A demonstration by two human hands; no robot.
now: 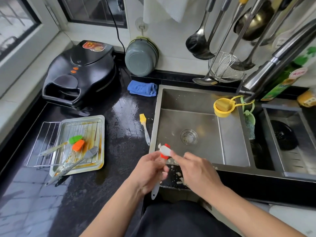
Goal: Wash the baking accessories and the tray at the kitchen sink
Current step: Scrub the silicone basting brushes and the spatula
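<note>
Left hand (pixel 148 170) grips red brush (pixel 164 152) over sink (pixel 193 124) near corner; right hand (pixel 196 170) fingers pinch soapy bristles. Yellow brush (pixel 144 128) on counter (pixel 123 106) beside sink. Tray (pixel 98 120) left, holding rack (pixel 44 144) and three brushes.

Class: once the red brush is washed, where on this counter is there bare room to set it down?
Bare counter lies between the tray and the yellow brush, up to the blue cloth. The tray is crowded with rack and brushes.

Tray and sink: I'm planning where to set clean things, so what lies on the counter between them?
In the head view, a yellow brush lies between tray and sink.
</note>
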